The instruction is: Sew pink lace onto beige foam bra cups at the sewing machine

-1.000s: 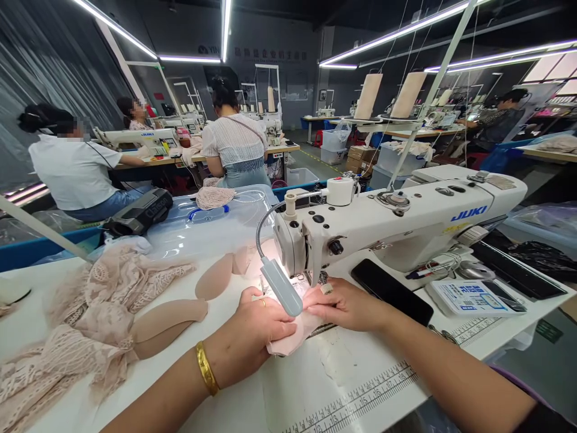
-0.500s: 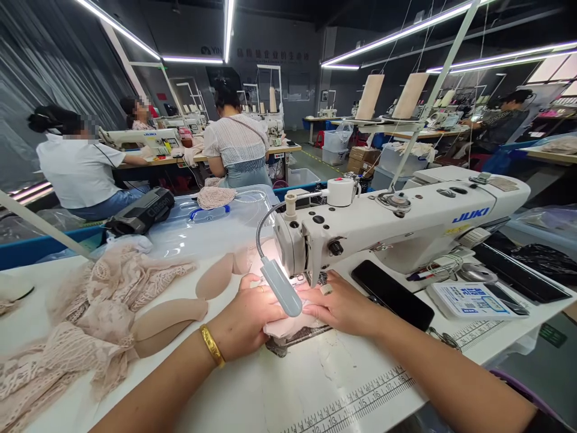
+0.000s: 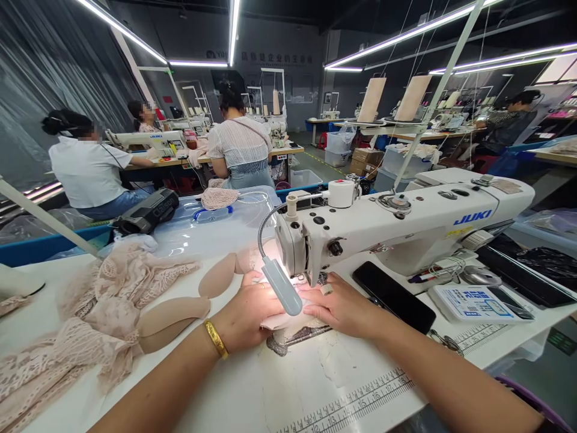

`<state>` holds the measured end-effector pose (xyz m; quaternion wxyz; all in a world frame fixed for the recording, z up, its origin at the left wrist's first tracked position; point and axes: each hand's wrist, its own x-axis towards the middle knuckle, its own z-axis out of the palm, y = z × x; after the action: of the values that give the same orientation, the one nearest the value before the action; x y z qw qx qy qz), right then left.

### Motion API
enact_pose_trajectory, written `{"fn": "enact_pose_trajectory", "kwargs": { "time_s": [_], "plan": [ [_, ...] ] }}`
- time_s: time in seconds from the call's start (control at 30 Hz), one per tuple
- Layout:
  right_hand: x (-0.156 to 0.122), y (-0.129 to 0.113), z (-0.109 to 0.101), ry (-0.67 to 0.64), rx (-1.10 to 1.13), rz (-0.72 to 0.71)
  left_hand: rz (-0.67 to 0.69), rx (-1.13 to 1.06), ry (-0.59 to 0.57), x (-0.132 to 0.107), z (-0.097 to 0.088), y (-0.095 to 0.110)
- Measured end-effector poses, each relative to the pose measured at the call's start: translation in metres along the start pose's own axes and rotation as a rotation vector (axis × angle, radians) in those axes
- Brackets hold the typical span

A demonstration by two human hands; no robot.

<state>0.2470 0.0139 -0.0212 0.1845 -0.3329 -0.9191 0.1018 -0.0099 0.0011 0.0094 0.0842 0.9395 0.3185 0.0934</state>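
My left hand [image 3: 247, 313] and my right hand [image 3: 339, 305] press flat on a small pale pink fabric piece [image 3: 288, 320] under the needle of a white JUKI sewing machine [image 3: 406, 225]. The fingers of both hands lie stretched on the cloth, on either side of the presser foot. The machine's gooseneck lamp [image 3: 281, 286] hangs between my hands and hides part of the fabric. A gold bangle [image 3: 215, 339] sits on my left wrist.
A heap of pink lace [image 3: 85, 325] and beige foam cups [image 3: 174, 316] lie to the left on the white table [image 3: 315, 385]. A black phone [image 3: 392, 294] and a control panel [image 3: 473, 300] sit right of the machine. Other people sew at benches behind.
Both hands have slid the fabric piece away from me, further under the needle. Less of the fabric shows in front of the needle plate.
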Motion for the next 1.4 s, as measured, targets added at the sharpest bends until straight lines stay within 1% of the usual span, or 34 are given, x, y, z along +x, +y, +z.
{"fn": "enact_pose_trajectory", "kwargs": {
  "time_s": [0.13, 0.27, 0.33, 0.53, 0.93, 1.2, 1.4],
  "plan": [
    [-0.0017, 0.0019, -0.0039, 0.019, 0.04, -0.008, -0.031, 0.004, -0.029, 0.0002, 0.0003, 0.0],
    [-0.0025, 0.0022, -0.0048, 0.125, 0.09, 0.033, -0.032, 0.034, -0.023, 0.0012, 0.0005, -0.0001],
    [-0.0029, 0.002, -0.0036, 0.156, 0.111, 0.06, -0.028, 0.04, -0.012, 0.0016, 0.0013, -0.0002],
    [-0.0031, 0.0018, -0.0026, 0.143, 0.134, 0.077, -0.041, 0.015, -0.032, 0.0015, 0.0027, 0.0011],
    [-0.0029, -0.0007, -0.0048, 0.155, 0.111, 0.05, -0.019, 0.027, 0.01, 0.0001, 0.0027, 0.0046],
    [-0.0037, 0.0004, -0.0064, 0.148, 0.118, 0.06, -0.051, -0.016, 0.021, -0.0022, 0.007, 0.0021],
    [-0.0054, 0.0001, -0.0055, 0.138, 0.102, 0.064, -0.084, 0.036, 0.046, -0.0024, 0.0091, 0.0059]
  ]
}}
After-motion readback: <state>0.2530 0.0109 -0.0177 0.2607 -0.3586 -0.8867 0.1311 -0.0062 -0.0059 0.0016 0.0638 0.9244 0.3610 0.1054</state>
